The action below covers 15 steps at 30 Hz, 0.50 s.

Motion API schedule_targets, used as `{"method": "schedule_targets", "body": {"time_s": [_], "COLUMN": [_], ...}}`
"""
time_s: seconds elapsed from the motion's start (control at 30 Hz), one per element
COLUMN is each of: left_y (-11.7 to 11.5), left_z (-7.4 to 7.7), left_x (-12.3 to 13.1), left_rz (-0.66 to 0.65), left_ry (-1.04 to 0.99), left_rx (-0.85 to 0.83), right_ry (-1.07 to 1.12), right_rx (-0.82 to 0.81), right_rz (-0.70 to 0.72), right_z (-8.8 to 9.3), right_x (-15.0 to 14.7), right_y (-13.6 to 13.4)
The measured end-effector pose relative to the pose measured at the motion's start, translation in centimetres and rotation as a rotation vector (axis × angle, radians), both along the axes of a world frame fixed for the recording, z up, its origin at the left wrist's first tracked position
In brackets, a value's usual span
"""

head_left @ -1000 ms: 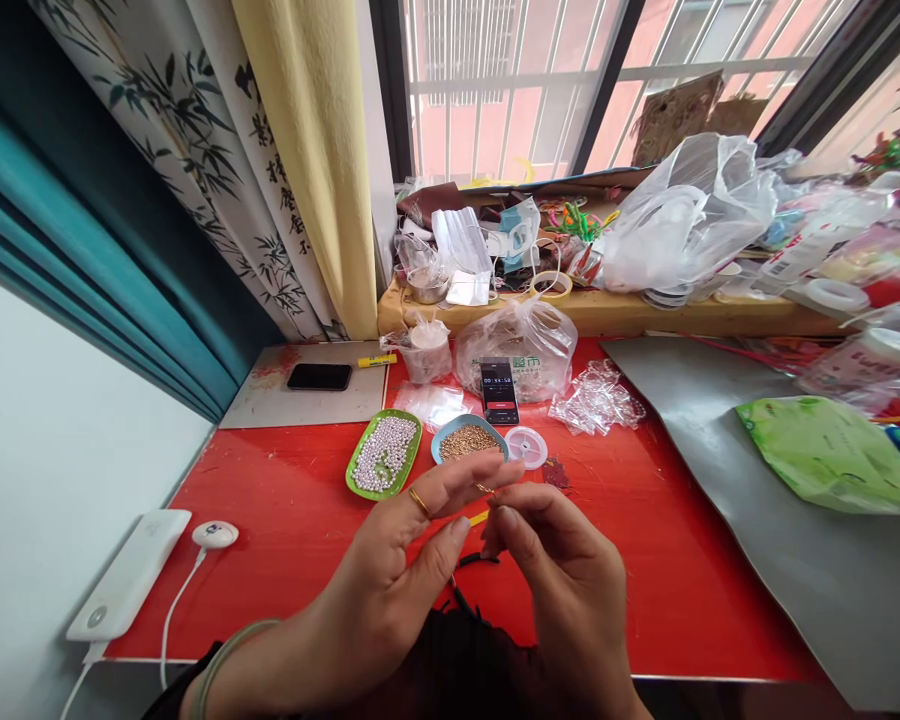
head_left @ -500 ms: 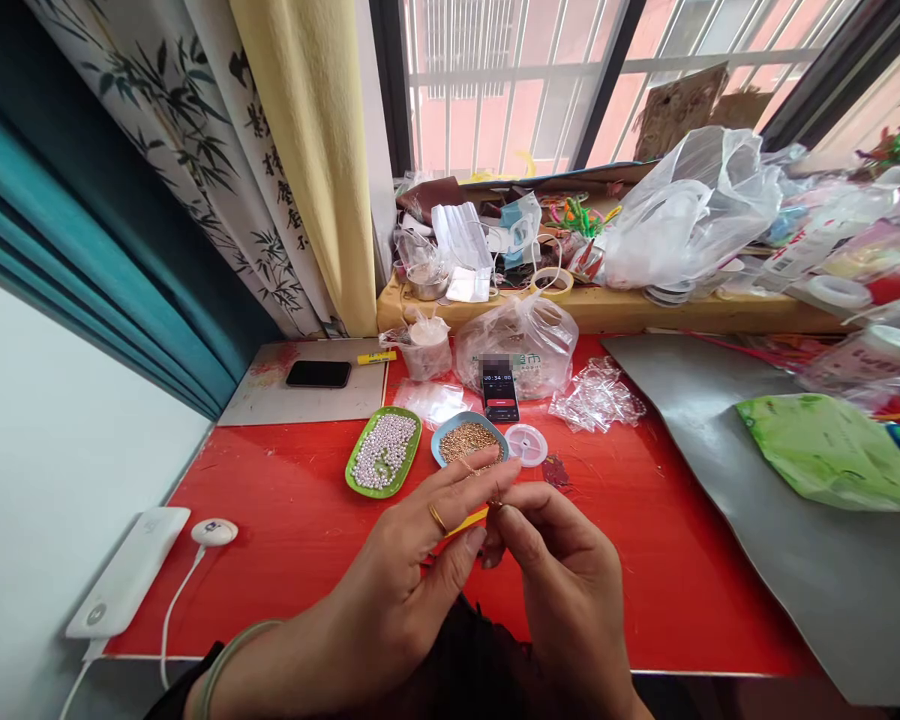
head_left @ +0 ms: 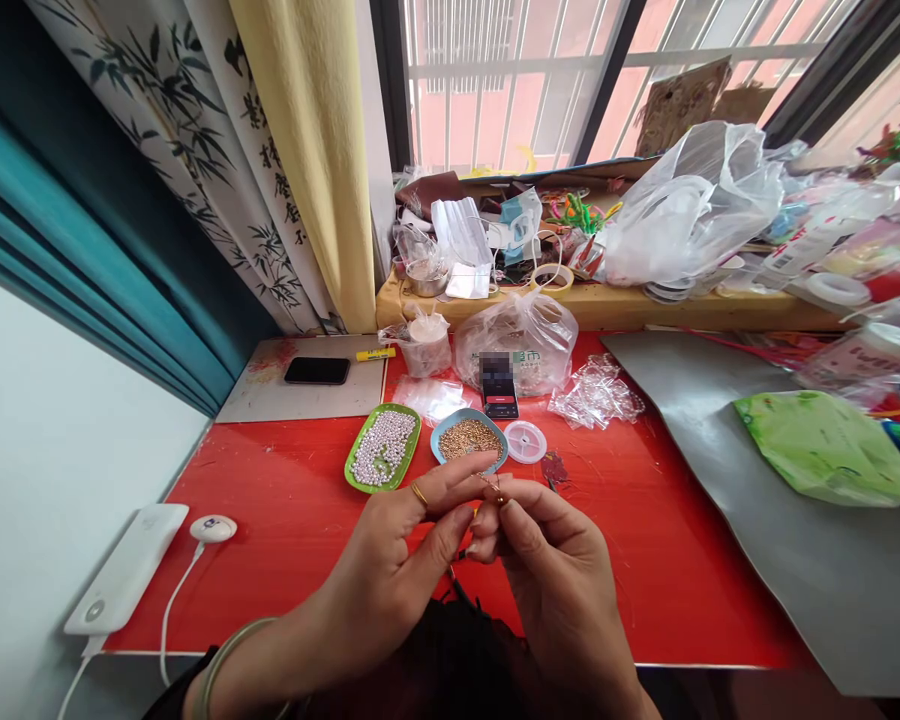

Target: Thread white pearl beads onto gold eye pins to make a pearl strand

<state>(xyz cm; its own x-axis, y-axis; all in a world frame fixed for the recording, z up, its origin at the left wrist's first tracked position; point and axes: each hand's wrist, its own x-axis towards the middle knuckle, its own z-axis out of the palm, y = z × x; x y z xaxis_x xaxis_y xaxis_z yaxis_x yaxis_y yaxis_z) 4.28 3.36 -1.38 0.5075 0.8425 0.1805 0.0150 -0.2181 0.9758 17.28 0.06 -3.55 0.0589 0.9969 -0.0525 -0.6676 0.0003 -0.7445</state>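
Note:
My left hand [head_left: 397, 560] and my right hand [head_left: 551, 570] meet over the red table [head_left: 270, 520], fingertips pinched together around a small gold bead piece [head_left: 495, 490] on thin wire. The left hand wears a gold ring and a green bangle. Just beyond the fingertips sit a blue dish of gold beads [head_left: 469, 438], a green dish of white pearl beads [head_left: 384, 447] and a small clear thread spool [head_left: 526, 441]. Something dark lies under my hands at the table's near edge.
A phone showing a timer [head_left: 499, 388] leans against a plastic bag [head_left: 521, 340]. Another phone [head_left: 317, 370] lies on a grey board at the back left. A white power bank [head_left: 124, 572] with cable sits at the left edge. A grey sheet [head_left: 780, 540] and cluttered sill lie to the right.
Both hands have lifted slightly away from me toward the bead dishes, and the fingertips have closed tighter on the small gold piece. The yellow item under them is now hidden.

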Motion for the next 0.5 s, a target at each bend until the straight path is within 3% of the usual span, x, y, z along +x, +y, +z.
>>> {"method": "schedule_targets", "body": {"time_s": [0.2, 0.5], "left_y": [0.21, 0.24], "left_z": [-0.2, -0.53], "left_x": [0.14, -0.28], "left_rz": [0.015, 0.109], "left_ry": [-0.041, 0.058], "left_rx": [-0.005, 0.085], "right_ry": [0.027, 0.033], "right_rx": [-0.014, -0.033], "right_rz": [0.013, 0.004], "right_z": [0.11, 0.32], "right_x": [0.16, 0.19], "right_y": [-0.03, -0.08]}}
